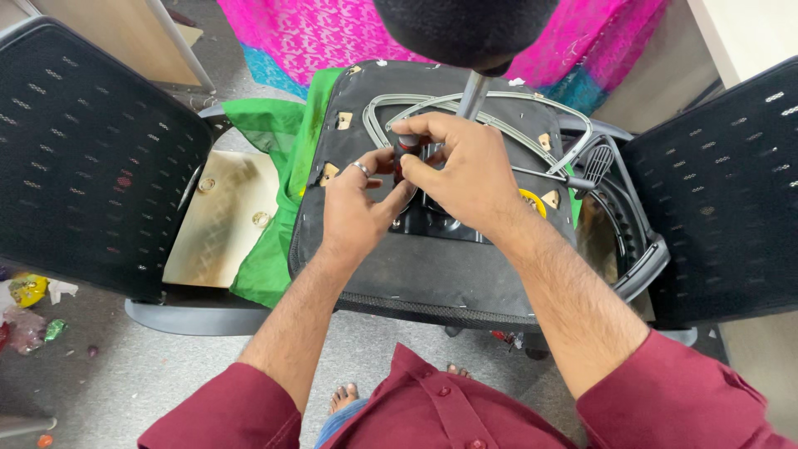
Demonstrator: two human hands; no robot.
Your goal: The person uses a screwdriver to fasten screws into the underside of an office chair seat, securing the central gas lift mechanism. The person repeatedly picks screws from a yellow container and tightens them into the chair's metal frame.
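Currently: both hands on a small dark red-tipped part [406, 148] at the upturned chair seat's [432, 274] centre mechanism.
Right hand [465, 170] pinches it from above; left hand [357, 204] closes in beside, steadying.

Chair repair workshop: my upturned seat [432, 274] between mesh chair backs [91, 150], scraps on concrete floor [125, 374].
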